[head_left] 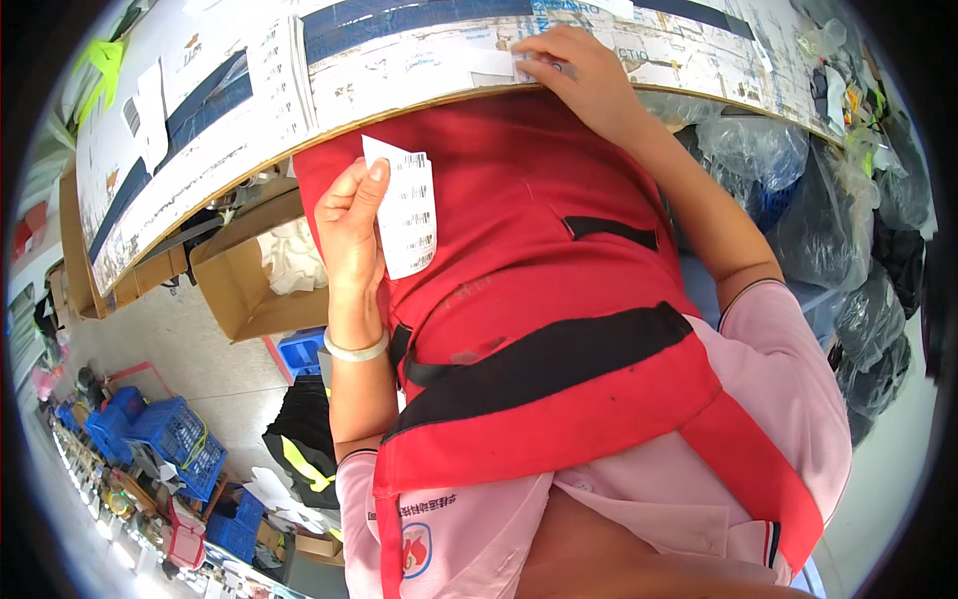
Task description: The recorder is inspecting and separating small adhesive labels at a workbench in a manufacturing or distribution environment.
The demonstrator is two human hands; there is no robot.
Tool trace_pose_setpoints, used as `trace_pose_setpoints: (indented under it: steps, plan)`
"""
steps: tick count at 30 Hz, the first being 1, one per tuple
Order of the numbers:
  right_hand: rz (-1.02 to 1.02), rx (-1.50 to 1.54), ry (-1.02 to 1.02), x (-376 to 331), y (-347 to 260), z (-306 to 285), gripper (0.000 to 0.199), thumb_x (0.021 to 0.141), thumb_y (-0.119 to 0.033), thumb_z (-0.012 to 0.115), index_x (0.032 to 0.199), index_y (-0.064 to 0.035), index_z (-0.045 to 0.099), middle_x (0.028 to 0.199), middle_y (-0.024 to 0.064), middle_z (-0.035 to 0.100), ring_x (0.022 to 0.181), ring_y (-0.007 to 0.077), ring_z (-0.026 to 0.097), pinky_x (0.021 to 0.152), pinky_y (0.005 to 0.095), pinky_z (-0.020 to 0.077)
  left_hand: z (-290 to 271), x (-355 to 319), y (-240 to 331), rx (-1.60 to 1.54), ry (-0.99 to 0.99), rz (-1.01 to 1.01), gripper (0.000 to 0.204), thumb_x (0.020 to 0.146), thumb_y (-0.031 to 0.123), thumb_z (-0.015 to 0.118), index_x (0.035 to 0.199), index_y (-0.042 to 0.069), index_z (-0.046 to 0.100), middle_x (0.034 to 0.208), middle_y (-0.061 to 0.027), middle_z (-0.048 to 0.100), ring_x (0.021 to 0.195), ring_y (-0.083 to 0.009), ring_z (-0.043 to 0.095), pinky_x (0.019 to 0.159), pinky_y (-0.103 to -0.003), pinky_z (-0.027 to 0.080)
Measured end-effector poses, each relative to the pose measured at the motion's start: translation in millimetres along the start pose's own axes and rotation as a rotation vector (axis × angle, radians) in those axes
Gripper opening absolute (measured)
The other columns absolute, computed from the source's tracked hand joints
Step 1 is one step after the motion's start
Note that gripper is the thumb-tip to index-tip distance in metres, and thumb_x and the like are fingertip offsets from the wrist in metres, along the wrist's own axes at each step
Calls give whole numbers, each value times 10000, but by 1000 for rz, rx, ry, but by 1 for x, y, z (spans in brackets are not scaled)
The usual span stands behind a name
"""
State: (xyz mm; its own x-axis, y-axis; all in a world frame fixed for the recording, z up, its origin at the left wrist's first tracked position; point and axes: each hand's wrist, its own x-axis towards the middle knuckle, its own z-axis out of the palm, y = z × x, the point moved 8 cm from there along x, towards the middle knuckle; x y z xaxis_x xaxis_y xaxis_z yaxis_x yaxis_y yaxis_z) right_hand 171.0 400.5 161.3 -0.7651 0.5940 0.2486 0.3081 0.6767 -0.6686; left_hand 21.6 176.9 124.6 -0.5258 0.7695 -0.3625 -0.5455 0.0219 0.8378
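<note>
My left hand (351, 205) is closed on a sheet of white barcode labels (409, 215), the thumb pressed on its upper left edge. It holds the sheet upright in front of the red apron (519, 200), below the table's edge. My right hand (584, 75) lies on the worn, tape-patched tabletop (689, 75), fingers stretched out and slightly apart. Its fingertips are at the right end of a white paper strip (489, 65); whether they grip it cannot be made out.
Another white label strip (151, 115) and a bright yellow-green piece (100, 75) lie on the table's left part. An open cardboard box (235, 285) stands below the left edge. Clear plastic bags (818, 220) crowd the right side. Blue crates (180, 444) stand on the floor, lower left.
</note>
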Motion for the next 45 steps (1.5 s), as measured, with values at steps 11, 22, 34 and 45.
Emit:
trace_pose_setpoints:
  steps: [11,22,34,45]
  plan:
    - [-195,-228,-81,16,-11,8,143,836,-207,625,945,-136,686,938,38,579,923,240,539,827,330,443,-2,-1,-1,2,13,7,160,887,194,641,895,36,659,837,-33,677,704,-79,610,649,-223,483]
    - [-219,-387,-145,-5,11,-14,140,834,-182,609,934,-125,687,893,27,590,907,228,547,805,330,451,-7,0,-5,-16,14,5,156,887,186,639,912,34,665,828,-41,682,684,-94,625,625,-223,495]
    - [-311,-335,-140,-6,1,-2,175,862,-194,571,981,-113,669,960,55,604,927,261,548,824,364,446,-1,1,-4,-7,4,-2,139,888,167,636,903,31,661,832,-46,684,690,-91,625,643,-219,493]
    - [-250,-150,-243,9,-6,-7,215,854,-39,556,1028,-114,658,1078,63,581,1022,243,547,886,316,440,-5,3,-5,7,14,-20,146,891,153,631,925,15,664,837,-45,682,699,-83,621,640,-213,491]
